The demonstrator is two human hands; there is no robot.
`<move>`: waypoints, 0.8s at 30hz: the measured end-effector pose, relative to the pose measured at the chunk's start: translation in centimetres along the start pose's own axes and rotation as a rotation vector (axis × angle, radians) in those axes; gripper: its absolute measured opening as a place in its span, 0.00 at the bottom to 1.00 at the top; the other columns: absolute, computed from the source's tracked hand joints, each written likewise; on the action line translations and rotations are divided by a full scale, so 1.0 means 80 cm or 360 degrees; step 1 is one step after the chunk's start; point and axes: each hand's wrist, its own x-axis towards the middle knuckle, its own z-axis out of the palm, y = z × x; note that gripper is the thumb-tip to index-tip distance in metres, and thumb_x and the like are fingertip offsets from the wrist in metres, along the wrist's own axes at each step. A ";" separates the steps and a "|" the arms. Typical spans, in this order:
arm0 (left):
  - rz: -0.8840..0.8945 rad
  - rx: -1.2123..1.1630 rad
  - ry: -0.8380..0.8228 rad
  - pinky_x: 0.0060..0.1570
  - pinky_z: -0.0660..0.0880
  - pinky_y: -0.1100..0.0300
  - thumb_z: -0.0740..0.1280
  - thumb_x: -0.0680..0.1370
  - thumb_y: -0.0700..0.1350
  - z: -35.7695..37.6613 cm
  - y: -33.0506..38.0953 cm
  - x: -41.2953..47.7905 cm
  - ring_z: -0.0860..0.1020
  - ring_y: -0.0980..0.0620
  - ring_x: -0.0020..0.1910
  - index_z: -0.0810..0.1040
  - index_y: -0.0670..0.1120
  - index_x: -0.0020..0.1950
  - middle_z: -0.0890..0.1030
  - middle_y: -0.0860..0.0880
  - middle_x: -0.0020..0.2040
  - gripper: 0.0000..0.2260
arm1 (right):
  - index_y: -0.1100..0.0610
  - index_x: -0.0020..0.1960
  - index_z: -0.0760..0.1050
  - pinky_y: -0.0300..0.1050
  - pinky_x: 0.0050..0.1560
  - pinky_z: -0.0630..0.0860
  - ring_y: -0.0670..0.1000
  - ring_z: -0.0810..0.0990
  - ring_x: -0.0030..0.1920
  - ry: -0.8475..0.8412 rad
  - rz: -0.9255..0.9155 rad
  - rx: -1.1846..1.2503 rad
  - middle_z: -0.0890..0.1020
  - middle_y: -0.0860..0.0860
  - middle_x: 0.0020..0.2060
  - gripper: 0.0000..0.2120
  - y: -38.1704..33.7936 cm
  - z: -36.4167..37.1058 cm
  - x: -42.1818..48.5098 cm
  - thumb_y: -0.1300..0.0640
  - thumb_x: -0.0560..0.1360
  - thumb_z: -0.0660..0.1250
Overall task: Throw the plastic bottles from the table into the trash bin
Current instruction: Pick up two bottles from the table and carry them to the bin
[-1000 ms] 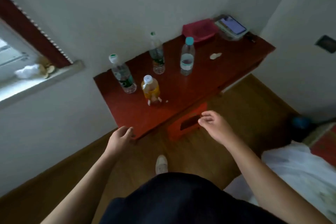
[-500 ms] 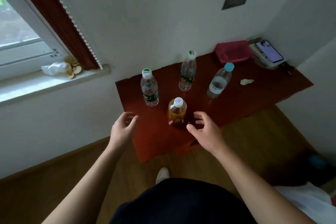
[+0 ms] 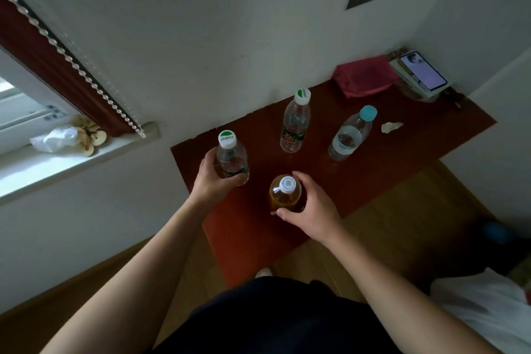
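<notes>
Several plastic bottles stand on the red-brown table (image 3: 402,152). My left hand (image 3: 212,181) grips a clear bottle with a green-and-white cap (image 3: 231,156) at the table's left end. My right hand (image 3: 311,207) grips a short bottle of orange drink with a white cap (image 3: 284,194) near the front edge. A taller clear bottle with a dark label (image 3: 296,121) stands by the wall. To its right stands a clear bottle with a blue cap (image 3: 352,133). No trash bin shows.
A red basket (image 3: 363,76) and a phone (image 3: 423,70) on a stack sit at the table's far right corner, a crumpled scrap (image 3: 390,126) nearby. A window sill (image 3: 66,149) with a plastic bag is on the left. White bedding (image 3: 482,310) lies at the lower right.
Both hands reached forward from in front of the table and closed round bottles: the left on the green-capped one, the right on the orange one. The view came closer to the table.
</notes>
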 end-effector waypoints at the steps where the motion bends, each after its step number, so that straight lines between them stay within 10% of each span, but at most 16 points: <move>1: 0.0016 -0.0008 0.0001 0.63 0.76 0.48 0.79 0.60 0.56 0.003 0.002 0.003 0.77 0.51 0.61 0.69 0.53 0.71 0.77 0.50 0.65 0.41 | 0.47 0.74 0.62 0.52 0.68 0.72 0.47 0.72 0.68 0.0005 -0.0003 -0.0016 0.74 0.44 0.67 0.44 0.000 0.002 0.003 0.40 0.63 0.77; 16: -0.0213 -0.0389 0.0582 0.42 0.78 0.69 0.78 0.71 0.46 -0.031 -0.025 -0.101 0.84 0.56 0.48 0.78 0.46 0.59 0.84 0.52 0.48 0.18 | 0.44 0.58 0.73 0.41 0.54 0.79 0.40 0.81 0.51 -0.0066 -0.0270 0.0214 0.83 0.41 0.49 0.26 -0.003 0.004 0.018 0.45 0.64 0.79; 24: -0.0610 -0.0626 0.1384 0.55 0.79 0.54 0.78 0.71 0.50 -0.040 -0.082 -0.302 0.82 0.53 0.51 0.79 0.44 0.61 0.84 0.48 0.54 0.22 | 0.48 0.55 0.76 0.44 0.48 0.80 0.43 0.83 0.46 -0.0663 -0.0762 0.0328 0.84 0.44 0.46 0.21 -0.102 -0.006 0.019 0.52 0.65 0.80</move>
